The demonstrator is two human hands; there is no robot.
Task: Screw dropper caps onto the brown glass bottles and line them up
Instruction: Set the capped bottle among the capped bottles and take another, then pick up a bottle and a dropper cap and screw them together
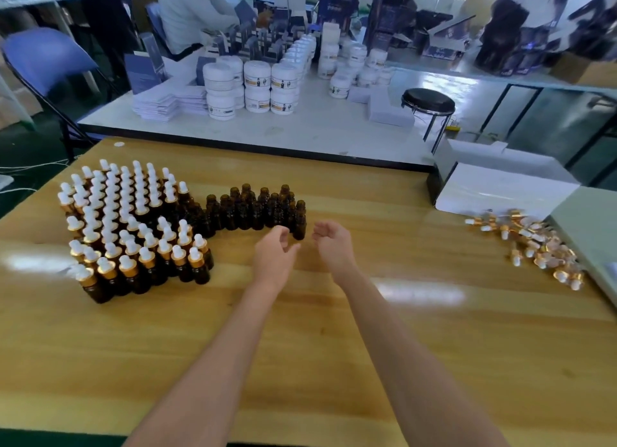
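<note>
Several capped brown bottles (127,233) with white bulbs and gold collars stand packed in rows at the table's left. Beside them, toward the middle, stands a cluster of uncapped brown bottles (253,209). A loose pile of dropper caps (534,243) lies at the right. My left hand (275,256) hovers open just in front of the uncapped cluster, fingers curled, holding nothing. My right hand (334,243) is open too, palm turned inward, just right of the nearest uncapped bottle (299,224).
The wooden table (367,346) holds a white cardboard box (500,186) at the back right. Behind is a white table with stacked white jars (257,86), a black stool (428,101), a blue folding chair (43,63) and a seated person (193,12).
</note>
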